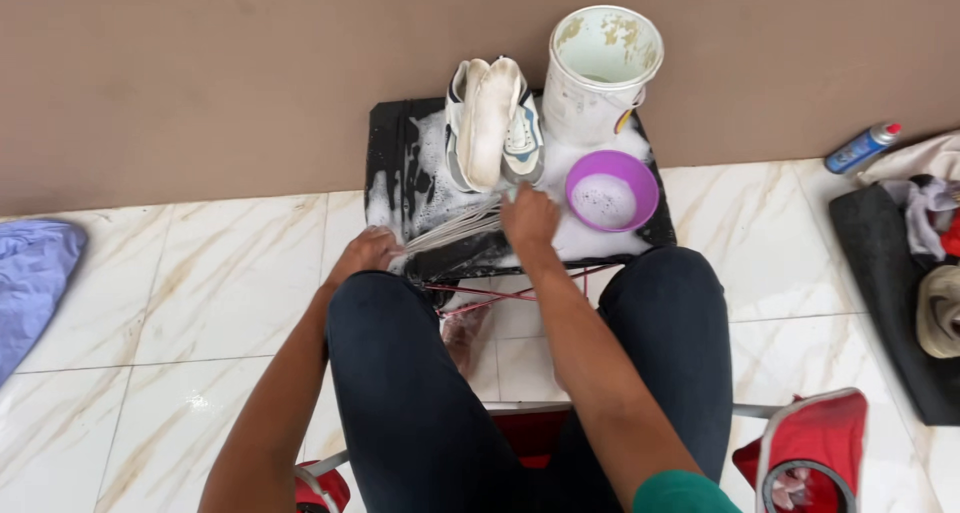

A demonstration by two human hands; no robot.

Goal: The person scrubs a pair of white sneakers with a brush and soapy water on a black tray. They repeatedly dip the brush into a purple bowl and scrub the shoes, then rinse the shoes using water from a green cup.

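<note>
The person's knees (520,373), in dark trousers, sit nearest the camera, above a red folding seat (810,438). Ahead stands a low black desk (385,148), wet and covered in soap foam. The left hand (365,253) is closed on 1 end of a bundle of white shoelaces (455,228) at the desk's front left edge. The right hand (530,216) presses down, fingers curled, on the other end of the shoelaces, stretching them across the foamy surface. Behind the hands, 2 white sneakers (490,123) lean together on the desk. A purple bowl (612,190) holding suds sits just right of the right hand. A white bucket (598,73) stands behind the bowl. A blue spray can (862,147) lies on the tiled floor (200,293).
</note>
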